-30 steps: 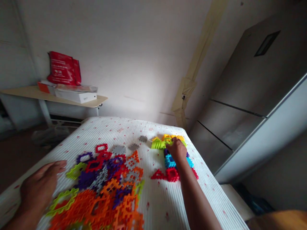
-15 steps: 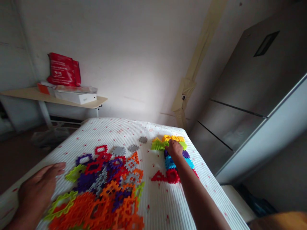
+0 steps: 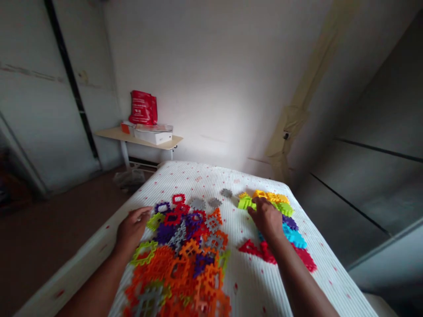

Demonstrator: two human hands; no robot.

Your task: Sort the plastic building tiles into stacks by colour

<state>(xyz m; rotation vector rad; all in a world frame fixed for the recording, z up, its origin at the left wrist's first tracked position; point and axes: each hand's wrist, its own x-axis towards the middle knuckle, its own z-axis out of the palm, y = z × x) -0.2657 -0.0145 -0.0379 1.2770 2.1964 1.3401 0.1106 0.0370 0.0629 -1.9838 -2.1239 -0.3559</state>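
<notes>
A loose heap of flat plastic interlocking tiles [image 3: 185,251], mostly orange with purple, red, grey and lime ones, covers the near middle of a white ribbed mattress [image 3: 205,180]. My left hand [image 3: 132,226] rests at the heap's left edge with fingers stretched towards a lime tile [image 3: 155,220]. To the right lie sorted tiles: lime green [image 3: 246,202], yellow [image 3: 269,196], purple, blue [image 3: 294,237] and red [image 3: 251,248]. My right hand [image 3: 266,218] lies over these, fingers curled down by the lime green ones; whether it grips one is hidden.
A small wooden side table [image 3: 139,136] against the far wall carries a red bag [image 3: 143,108] and a white box [image 3: 153,136]. A grey cabinet [image 3: 373,145] stands close along the mattress's right side. Brown floor [image 3: 62,220] lies to the left.
The view has swung left and pulled back. My left hand has moved in to the heap's edge. My right hand has drawn slightly back from the lime green tiles.
</notes>
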